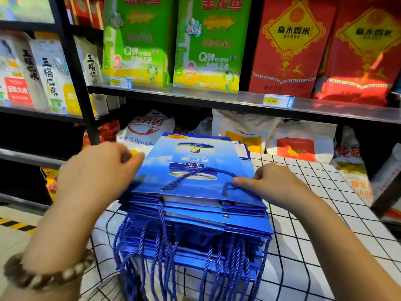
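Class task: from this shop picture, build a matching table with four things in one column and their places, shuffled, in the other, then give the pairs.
1 top paper bag
2 left hand
3 right hand
4 price tag

A on the shelf edge below the red packs
B at the bag's left edge
C by the rope handle
D on the blue stack

Pairs: 1-D, 2-B, 3-C, 4-A

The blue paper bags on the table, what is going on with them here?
A person is handling a stack of flat blue gift bags on a checked tablecloth. The left hand grips the left edge of the top bag, and the right hand pinches its right edge beside the rope handle. The top bag lies flat on the stack.
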`<state>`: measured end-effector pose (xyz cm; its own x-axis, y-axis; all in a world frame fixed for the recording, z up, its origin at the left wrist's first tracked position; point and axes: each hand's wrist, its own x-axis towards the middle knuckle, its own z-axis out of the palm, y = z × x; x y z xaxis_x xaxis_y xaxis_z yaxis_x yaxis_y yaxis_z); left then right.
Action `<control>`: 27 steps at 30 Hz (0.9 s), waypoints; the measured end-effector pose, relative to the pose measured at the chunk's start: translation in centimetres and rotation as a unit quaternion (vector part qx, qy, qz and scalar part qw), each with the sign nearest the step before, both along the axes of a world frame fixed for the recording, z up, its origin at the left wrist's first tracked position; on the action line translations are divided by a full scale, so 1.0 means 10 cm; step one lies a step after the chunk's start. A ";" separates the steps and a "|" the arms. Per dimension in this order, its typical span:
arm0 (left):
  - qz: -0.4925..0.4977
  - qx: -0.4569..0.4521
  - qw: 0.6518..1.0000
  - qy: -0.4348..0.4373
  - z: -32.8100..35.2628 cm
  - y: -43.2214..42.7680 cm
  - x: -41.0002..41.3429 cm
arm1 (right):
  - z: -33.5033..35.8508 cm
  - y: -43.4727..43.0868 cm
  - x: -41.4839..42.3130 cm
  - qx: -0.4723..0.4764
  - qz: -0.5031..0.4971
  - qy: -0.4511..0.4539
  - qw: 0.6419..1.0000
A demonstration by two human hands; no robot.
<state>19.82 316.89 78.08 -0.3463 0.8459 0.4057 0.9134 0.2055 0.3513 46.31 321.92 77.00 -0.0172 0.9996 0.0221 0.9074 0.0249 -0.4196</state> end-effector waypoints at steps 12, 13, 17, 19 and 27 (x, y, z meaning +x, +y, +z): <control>-0.068 0.022 0.994 -0.078 -0.02 0.10 0.08 | 0.03 -0.04 0.12 0.034 -0.005 0.243 0.969; -0.083 0.034 0.992 -0.089 0.00 0.10 0.15 | 0.03 -0.04 0.15 0.035 -0.005 0.255 0.966; -0.045 -0.049 0.998 -0.003 -0.06 0.21 0.25 | 0.00 -0.08 0.21 0.000 0.005 0.359 0.933; -0.024 -0.099 0.995 0.025 -0.14 0.27 0.19 | -0.02 -0.11 0.26 -0.015 0.013 0.443 0.896; -0.123 -0.030 0.981 -0.147 -0.08 0.24 0.28 | -0.14 -0.13 0.34 0.026 0.026 0.574 0.818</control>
<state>22.61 319.33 77.23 -0.2231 0.9376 0.2668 0.7994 0.0194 0.6005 49.73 320.66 75.57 0.0028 0.9953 0.0968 -0.0858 0.0967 -0.9916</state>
